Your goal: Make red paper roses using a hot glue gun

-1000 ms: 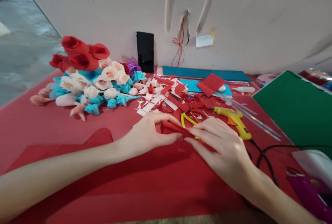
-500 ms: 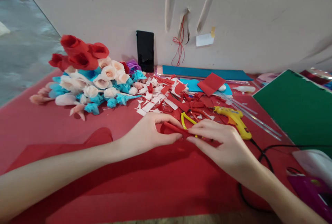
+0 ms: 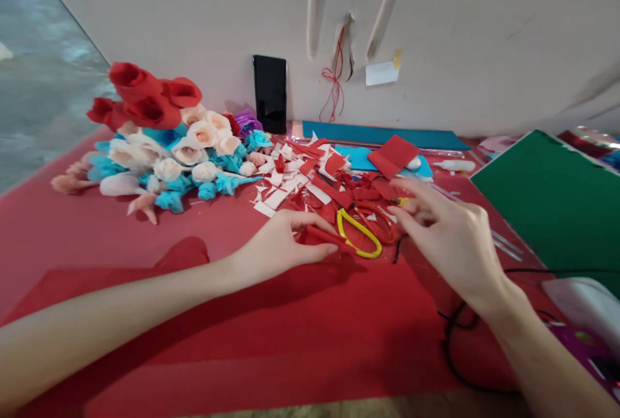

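Note:
My left hand [image 3: 285, 243] pinches a rolled piece of red paper [image 3: 317, 236] between thumb and fingers, a little above the table. My right hand [image 3: 448, 237] is to its right, with its fingers curled around the yellow hot glue gun [image 3: 403, 201]. Only a bit of the gun's yellow shows between thumb and fingers; the hand hides the rest. Yellow-handled scissors or pliers [image 3: 363, 237] lie just beyond the red roll, beside a tool with red handles [image 3: 382, 221]. In front of both hands a large red sheet [image 3: 271, 327] lies flat.
Red, cream and blue paper flowers [image 3: 169, 140] are piled at the left. Red and white scraps [image 3: 300, 179] cover the back middle. A black phone [image 3: 270, 94] leans on the wall. A green board [image 3: 557, 205] stands right, near a black cord [image 3: 450, 353].
My right hand has let go of the red paper and moved right and up onto the glue gun. My left hand keeps the paper almost in place.

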{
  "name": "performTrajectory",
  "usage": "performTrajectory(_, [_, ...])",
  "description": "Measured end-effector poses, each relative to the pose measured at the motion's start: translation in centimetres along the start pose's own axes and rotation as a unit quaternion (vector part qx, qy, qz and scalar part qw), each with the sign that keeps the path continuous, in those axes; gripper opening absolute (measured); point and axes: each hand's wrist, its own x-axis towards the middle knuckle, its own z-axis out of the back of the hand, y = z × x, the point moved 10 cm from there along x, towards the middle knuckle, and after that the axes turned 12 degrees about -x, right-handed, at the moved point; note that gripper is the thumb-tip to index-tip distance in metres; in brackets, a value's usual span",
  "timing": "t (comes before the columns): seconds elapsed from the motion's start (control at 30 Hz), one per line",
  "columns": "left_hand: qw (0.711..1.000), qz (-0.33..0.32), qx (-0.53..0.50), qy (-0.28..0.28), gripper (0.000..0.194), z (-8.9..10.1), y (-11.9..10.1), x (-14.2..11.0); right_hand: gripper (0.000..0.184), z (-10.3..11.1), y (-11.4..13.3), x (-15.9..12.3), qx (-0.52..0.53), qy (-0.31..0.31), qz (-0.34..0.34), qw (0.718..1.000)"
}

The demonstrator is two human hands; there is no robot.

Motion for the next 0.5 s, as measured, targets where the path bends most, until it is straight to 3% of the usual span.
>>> performTrajectory(0.07, [1.0, -0.013, 0.003, -0.01, 0.018, 0.0, 0.5, 0.0, 0.055, 0.3, 0.1, 0.3, 0.029, 0.016, 0.036, 0.999])
performTrajectory(0.1, [1.0, -0.021, 0.005, -0.017, 0.019, 0.0, 0.7, 0.0, 0.061, 0.5, -0.1, 0.4, 0.018, 0.017, 0.048, 0.999])
performTrajectory(0.2, [0.998, -0.057, 0.017, -0.037, 0.019, 0.0, 1.2, 0.0, 0.042, -0.1, -3.9, 0.0, -0.087, 0.046, -0.009, 0.995])
performTrajectory(0.33, [0.994, -0.1, 0.032, -0.04, 0.017, -0.2, 1.2, -0.3, 0.018, -3.3, -11.0, -3.0, -0.187, 0.125, -0.111, 0.968])
performTrajectory(0.5, [0.991, -0.124, 0.036, -0.043, 0.017, -0.2, 1.2, -0.4, 0.017, -7.4, -16.1, -5.6, -0.185, 0.175, -0.146, 0.956])
